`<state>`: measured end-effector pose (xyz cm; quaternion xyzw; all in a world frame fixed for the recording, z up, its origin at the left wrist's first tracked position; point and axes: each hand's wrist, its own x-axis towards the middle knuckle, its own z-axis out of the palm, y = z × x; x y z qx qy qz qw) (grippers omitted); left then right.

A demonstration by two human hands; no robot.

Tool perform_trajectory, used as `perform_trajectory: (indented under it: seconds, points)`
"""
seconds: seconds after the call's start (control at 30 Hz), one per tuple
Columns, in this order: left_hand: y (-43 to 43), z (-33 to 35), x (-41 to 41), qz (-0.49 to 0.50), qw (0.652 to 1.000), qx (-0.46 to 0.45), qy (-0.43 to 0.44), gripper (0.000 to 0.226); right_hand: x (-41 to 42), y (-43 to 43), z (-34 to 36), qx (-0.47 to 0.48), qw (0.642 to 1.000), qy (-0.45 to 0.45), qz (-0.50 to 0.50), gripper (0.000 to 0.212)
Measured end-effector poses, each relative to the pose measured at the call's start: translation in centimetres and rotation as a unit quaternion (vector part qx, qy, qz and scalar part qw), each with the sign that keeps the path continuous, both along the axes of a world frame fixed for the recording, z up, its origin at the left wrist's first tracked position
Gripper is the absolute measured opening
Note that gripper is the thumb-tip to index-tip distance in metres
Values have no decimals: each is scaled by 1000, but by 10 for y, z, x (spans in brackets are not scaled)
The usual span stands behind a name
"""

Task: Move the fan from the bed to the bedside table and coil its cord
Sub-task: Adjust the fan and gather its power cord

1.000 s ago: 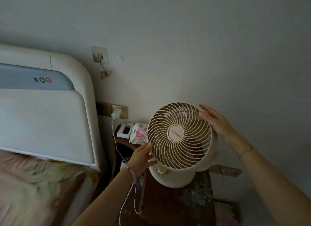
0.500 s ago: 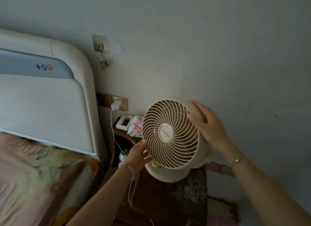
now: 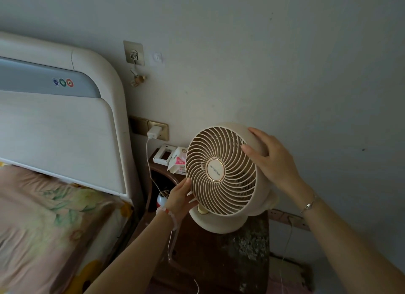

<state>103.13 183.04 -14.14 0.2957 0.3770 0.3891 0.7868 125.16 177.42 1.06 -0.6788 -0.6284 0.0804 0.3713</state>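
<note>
A cream round fan (image 3: pixel 221 173) with a spiral grille stands upright on the dark wooden bedside table (image 3: pixel 210 256), its base near the table's back. My left hand (image 3: pixel 182 197) grips the lower left rim of the fan head. My right hand (image 3: pixel 269 160) holds its upper right side. A thin white cord (image 3: pixel 171 243) hangs down past my left wrist toward the table's front; where it ends is out of view. The bed (image 3: pixel 43 228) lies to the left.
The bed's headboard (image 3: pixel 54 129) rises at the left. A white charger (image 3: pixel 154 132) is plugged into the wall socket, and its cable drops beside the table. A small white box (image 3: pixel 164 154) and a tissue pack (image 3: pixel 178 160) sit at the table's back. A power strip (image 3: pixel 289 219) is on the wall at right.
The fan head has turned and shifted left on the table. My right hand slid from the rim's top right onto the side and back of the head. My left hand stays at the lower rim.
</note>
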Motion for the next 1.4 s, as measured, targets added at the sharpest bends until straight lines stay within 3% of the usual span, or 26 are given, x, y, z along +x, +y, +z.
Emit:
perform_trajectory:
  seconds: [0.97,1.1,1.23,1.4]
  points:
    - [-4,28,-18,15,999,-29,24,12,-8,-1,15,-64,998,10,9,60]
    - [-2,38,-34,37,998,-13,47,14,-41,-4,35,67,997,-24,-7,46]
    - [-1,47,-56,86,993,27,81,21,-86,-5,49,130,987,62,67,24]
    - [-7,51,-92,134,985,56,91,13,-140,4,27,21,956,237,170,12]
